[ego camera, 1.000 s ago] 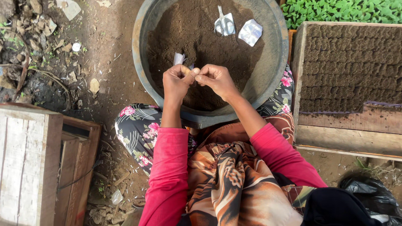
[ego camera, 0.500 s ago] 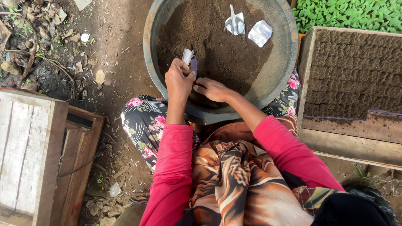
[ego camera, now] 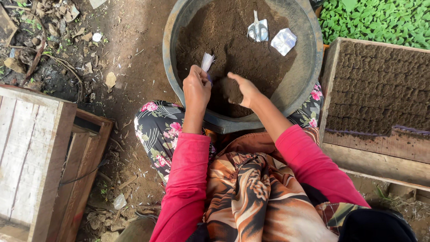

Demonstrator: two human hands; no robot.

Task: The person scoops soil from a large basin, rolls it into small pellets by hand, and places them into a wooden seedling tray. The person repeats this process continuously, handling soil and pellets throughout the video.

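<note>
I sit over a large grey basin (ego camera: 309,67) full of dark soil (ego camera: 233,40). My left hand (ego camera: 196,87) is closed around a small clear plastic bag (ego camera: 207,61) that sticks up from the fist, above the soil near the basin's front. My right hand (ego camera: 244,88) is just to its right, palm cupped, holding a scoop of soil. At the far side of the basin, a pair of small scissors (ego camera: 257,30) and a silver packet (ego camera: 283,41) lie on the soil.
A wooden frame (ego camera: 380,159) packed with soil-filled bags (ego camera: 380,85) stands at the right, green seedlings (ego camera: 380,20) behind it. A wooden crate (ego camera: 40,152) sits at the left. Bare muddy ground with leaf litter (ego camera: 49,40) lies between.
My hands were together at the bag's mouth; now the right hand has dropped away into the soil and come up cupped with soil. The left hand stays shut on the bag.
</note>
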